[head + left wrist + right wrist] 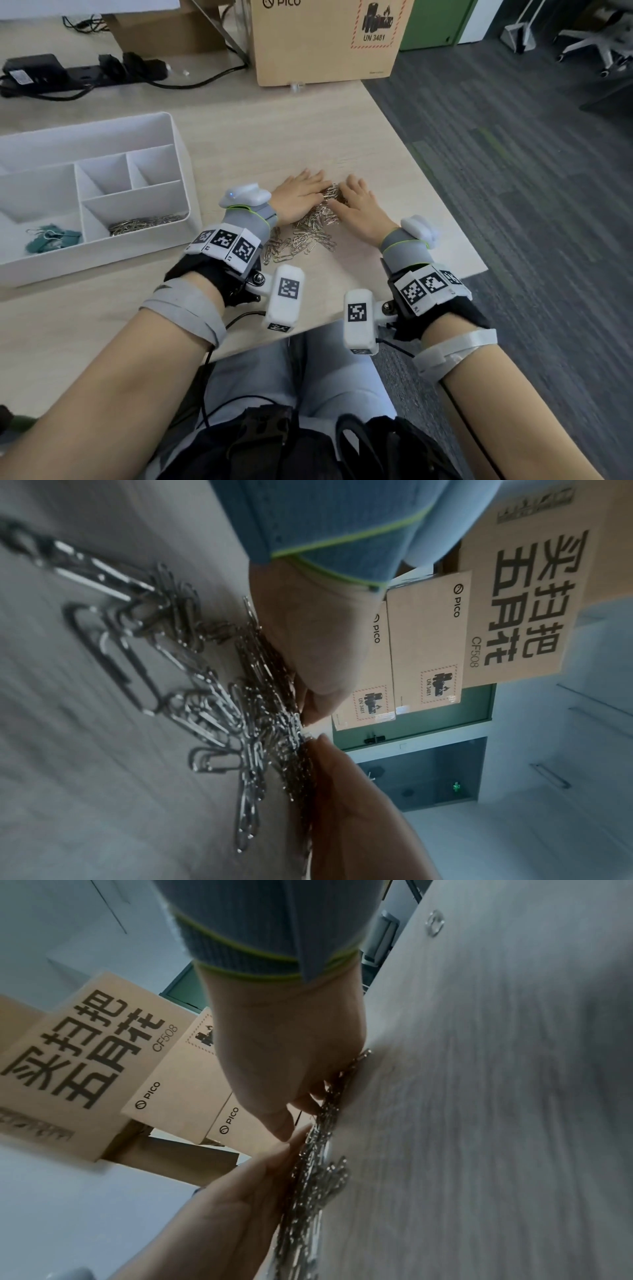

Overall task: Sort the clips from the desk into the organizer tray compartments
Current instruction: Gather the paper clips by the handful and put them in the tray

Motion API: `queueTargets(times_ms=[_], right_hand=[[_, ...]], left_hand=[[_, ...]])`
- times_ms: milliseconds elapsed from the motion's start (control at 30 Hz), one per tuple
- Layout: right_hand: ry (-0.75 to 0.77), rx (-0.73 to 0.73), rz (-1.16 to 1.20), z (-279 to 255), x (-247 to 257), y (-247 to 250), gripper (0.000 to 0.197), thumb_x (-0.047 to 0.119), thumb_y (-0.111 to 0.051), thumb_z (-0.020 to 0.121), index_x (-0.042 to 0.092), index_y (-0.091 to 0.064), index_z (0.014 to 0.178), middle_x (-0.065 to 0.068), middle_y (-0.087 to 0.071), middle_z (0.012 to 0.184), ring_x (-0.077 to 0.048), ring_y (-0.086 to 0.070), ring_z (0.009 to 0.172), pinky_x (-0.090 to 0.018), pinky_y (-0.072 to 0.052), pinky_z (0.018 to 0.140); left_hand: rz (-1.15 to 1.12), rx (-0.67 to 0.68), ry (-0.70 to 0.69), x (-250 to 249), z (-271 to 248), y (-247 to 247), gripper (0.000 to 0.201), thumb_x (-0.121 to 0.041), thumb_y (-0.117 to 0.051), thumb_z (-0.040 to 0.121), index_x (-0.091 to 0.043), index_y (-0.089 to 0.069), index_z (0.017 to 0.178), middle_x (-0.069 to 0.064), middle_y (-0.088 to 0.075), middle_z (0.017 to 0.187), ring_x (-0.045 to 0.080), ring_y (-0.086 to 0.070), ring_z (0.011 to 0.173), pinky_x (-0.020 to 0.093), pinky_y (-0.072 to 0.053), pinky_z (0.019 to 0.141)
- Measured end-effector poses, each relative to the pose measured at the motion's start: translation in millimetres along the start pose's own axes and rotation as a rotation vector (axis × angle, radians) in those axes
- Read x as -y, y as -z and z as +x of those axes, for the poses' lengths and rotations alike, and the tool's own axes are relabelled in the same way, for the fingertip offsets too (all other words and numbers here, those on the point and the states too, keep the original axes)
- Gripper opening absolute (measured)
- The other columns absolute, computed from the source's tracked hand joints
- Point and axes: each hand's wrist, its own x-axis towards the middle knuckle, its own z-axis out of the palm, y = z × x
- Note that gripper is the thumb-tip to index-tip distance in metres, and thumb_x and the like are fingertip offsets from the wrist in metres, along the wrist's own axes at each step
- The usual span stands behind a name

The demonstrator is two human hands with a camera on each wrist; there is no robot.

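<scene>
A pile of silver paper clips lies on the wooden desk, spread toward me from under both hands. My left hand rests palm down on the pile's far left part, fingers nearly straight. My right hand lies the same way on its far right part, the fingertips of both almost meeting. In the left wrist view the left hand presses on the clips with the right hand close by. The white organizer tray stands to the left, with silver clips in its front right compartment and green binder clips in the front left one.
A cardboard box stands at the back of the desk and a black power strip with cables lies at the back left. The desk's right edge runs diagonally just right of my right hand, with grey carpet beyond it.
</scene>
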Motion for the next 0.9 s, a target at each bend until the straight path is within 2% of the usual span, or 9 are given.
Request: queueTargets(times_ms=[100,200,300,400,467,533,600,733,900], right_hand=[[0.016,-0.014,0.16,-14,9,4,0.045,0.02,-0.041,0.099,-0.005,-0.038,0.137,-0.022,-0.024,0.152,-0.029,-0.018,0.144,-0.025,-0.014,0.109],[-0.018,-0.181,0.254,-27,5,7,0.043,0.015,-0.044,0.097,-0.011,-0.041,0.132,-0.025,-0.035,0.146,-0.035,-0.029,0.138,-0.032,-0.019,0.109],[-0.13,-0.315,0.088,-33,-10,10,0.046,0.02,-0.043,0.097,-0.009,-0.041,0.132,-0.022,-0.035,0.146,-0.035,-0.024,0.138,-0.033,-0.015,0.107],[-0.336,-0.372,-0.025,-42,-34,11,0.061,0.036,-0.035,0.093,-0.003,-0.034,0.139,-0.017,-0.025,0.152,-0.03,-0.013,0.144,-0.041,-0.01,0.117],[-0.441,-0.339,-0.023,-50,-42,8,0.065,0.039,-0.037,0.095,-0.002,-0.025,0.144,-0.016,-0.016,0.156,-0.029,-0.004,0.146,-0.044,-0.003,0.119],[-0.461,-0.273,-0.052,-58,-43,1,0.071,0.042,-0.037,0.096,0.0,-0.013,0.148,-0.017,-0.002,0.158,-0.029,0.005,0.147,-0.043,0.004,0.118],[-0.404,-0.23,-0.098,-62,-40,-6,0.074,0.046,-0.035,0.096,0.002,-0.007,0.149,-0.017,0.005,0.158,-0.029,0.009,0.147,-0.042,0.007,0.118],[-0.295,-0.146,-0.116,-63,-25,-16,0.077,0.05,-0.032,0.096,0.002,-0.003,0.149,-0.016,0.009,0.158,-0.027,0.011,0.147,-0.042,0.007,0.119],[-0.213,-0.081,-0.066,-55,7,-29,0.081,0.051,-0.034,0.095,0.002,0.001,0.15,-0.015,0.01,0.158,-0.025,0.014,0.147,-0.039,0.009,0.118]], left_hand=[[-0.14,-0.04,-0.019,-2,-10,0,0.043,-0.014,-0.031,0.099,-0.015,-0.03,0.142,0.005,-0.016,0.155,0.018,-0.006,0.145,0.032,-0.002,0.118],[-0.155,-0.144,-0.025,-4,-16,-1,0.043,-0.016,-0.038,0.097,-0.016,-0.036,0.14,0.007,-0.027,0.152,0.02,-0.018,0.143,0.026,-0.01,0.115],[-0.109,-0.195,-0.013,-4,-18,0,0.047,-0.019,-0.039,0.095,-0.016,-0.032,0.141,0.009,-0.019,0.155,0.025,-0.01,0.145,0.043,-0.006,0.119],[-0.039,-0.228,0.034,-4,-22,-3,0.048,-0.015,-0.036,0.098,-0.016,-0.025,0.144,0.01,-0.01,0.156,0.027,-0.002,0.145,0.048,-0.004,0.117],[-0.009,-0.241,0.071,-6,-25,-6,0.05,-0.019,-0.035,0.098,-0.018,-0.018,0.146,0.01,-0.005,0.157,0.028,0.002,0.145,0.05,-0.001,0.116],[-0.009,-0.228,0.093,-7,-29,-11,0.052,-0.022,-0.033,0.099,-0.019,-0.014,0.146,0.01,-0.003,0.157,0.028,0.003,0.145,0.051,0.0,0.116],[-0.014,-0.19,0.095,-8,-32,-18,0.052,-0.024,-0.032,0.099,-0.019,-0.011,0.147,0.01,-0.002,0.157,0.027,0.003,0.145,0.048,0.002,0.116],[-0.069,-0.171,0.041,-7,-40,-28,0.052,-0.022,-0.033,0.1,-0.016,-0.011,0.147,0.011,-0.003,0.157,0.024,0.003,0.145,0.042,0.002,0.118],[-0.19,-0.273,-0.025,0,-54,-26,0.055,-0.017,-0.046,0.095,-0.014,-0.022,0.145,0.011,-0.017,0.155,0.024,-0.011,0.145,0.031,-0.01,0.117]])
